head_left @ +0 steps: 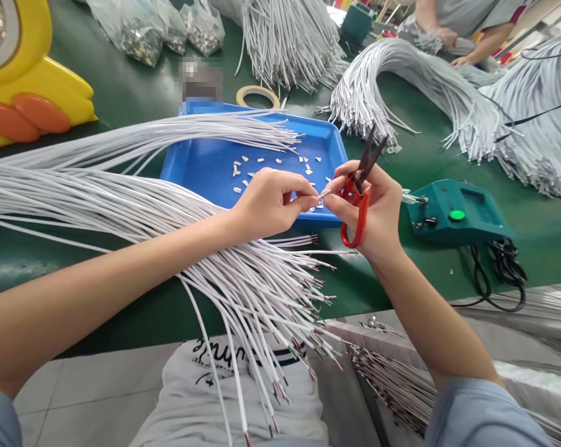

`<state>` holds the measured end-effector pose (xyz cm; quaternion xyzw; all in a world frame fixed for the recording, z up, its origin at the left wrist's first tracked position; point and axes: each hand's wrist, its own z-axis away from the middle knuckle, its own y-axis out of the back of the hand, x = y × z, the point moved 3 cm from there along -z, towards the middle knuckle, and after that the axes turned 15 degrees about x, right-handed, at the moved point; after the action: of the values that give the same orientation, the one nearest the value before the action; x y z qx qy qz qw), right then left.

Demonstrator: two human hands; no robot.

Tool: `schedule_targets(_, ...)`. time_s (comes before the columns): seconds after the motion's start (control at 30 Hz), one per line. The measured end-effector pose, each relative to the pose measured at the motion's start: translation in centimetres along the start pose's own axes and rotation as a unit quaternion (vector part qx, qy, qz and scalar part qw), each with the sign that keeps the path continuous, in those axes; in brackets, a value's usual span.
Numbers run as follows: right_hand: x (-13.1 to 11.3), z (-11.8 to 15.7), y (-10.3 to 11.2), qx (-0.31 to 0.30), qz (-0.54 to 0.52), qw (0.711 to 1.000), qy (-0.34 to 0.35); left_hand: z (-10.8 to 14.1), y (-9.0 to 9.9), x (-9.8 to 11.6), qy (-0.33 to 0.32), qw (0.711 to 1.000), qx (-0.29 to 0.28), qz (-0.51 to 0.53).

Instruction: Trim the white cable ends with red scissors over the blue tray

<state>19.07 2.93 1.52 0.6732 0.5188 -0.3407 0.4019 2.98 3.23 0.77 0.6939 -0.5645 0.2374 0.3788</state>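
Observation:
My left hand (pixel 280 202) pinches a white cable end over the near right side of a blue tray (pixel 173 164). Facing it, my right hand (pixel 371 205) has its thumb and a finger at the same cable end, while red-handled scissors (pixel 362 217) hang in its fingers, blades pointing up and away. Small white scraps (pixel 236 169) lie in the tray. One bundle of white cables (pixel 206 131) reaches over the tray's far left part. Under my left forearm a larger bundle (pixel 262 279) spreads its ends over the table's near edge, some showing red and green wires.
A teal device (pixel 462 214) with a green button and black cord sits at the right. Behind the tray are a tape roll (pixel 258 97), bagged metal parts (pixel 143 31) and cable bundles (pixel 290 43). A yellow object (pixel 52 87) stands far left. Another person's hands (pixel 448 38) are at the back right.

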Motion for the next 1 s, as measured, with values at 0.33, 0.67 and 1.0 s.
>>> schedule_targets(0.33, -0.1, -0.2, 0.2, 0.032, 0.006, 0.999, 0.021, 0.0, 0.1, 0.3, -0.002, 1.0, 0.021, 0.008)
schedule_targets(0.67, -0.3, 0.4, 0.1, 0.049, 0.117, 0.988, 0.085, -0.6, 0.8, -0.3, 0.051, 0.991, 0.125, 0.017)
schedule_targets(1.0, -0.2, 0.4, -0.4, 0.035, 0.271, 0.947, 0.17, -1.2, 0.9, -0.9, 0.129, 0.98, 0.128, 0.077)
